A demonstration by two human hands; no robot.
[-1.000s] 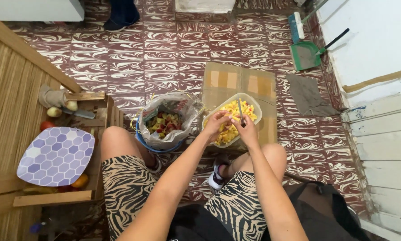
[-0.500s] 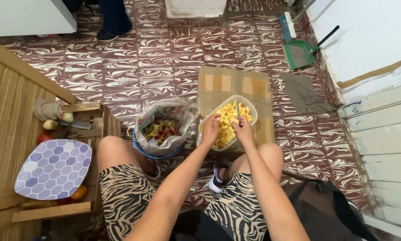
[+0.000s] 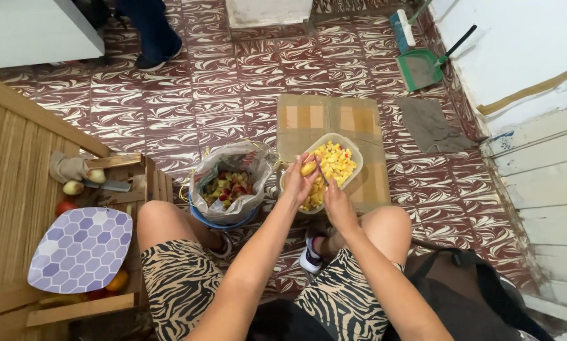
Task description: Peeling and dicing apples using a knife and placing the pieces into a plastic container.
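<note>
The left hand (image 3: 298,180) stays clamped on a small yellow peeled fruit piece (image 3: 308,168) while the right hand (image 3: 337,203) (closed on a thin knife (image 3: 321,172)) has shifted slightly over the clear plastic tub of yellow chunks (image 3: 353,149).

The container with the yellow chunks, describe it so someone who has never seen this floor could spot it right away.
Start at the flattened cardboard sheet on the patterned red tiles. On its near edge sits a clear plastic tub heaped with yellow fruit pieces, under the left hand and right hand. The bag-lined bucket beside it holds mixed reddish scraps instead.

Home floor, patterned maroon tiles (image 3: 233,107), green dustpan (image 3: 420,68), wooden fruit crate (image 3: 138,183), scrap bucket (image 3: 230,189)
</note>
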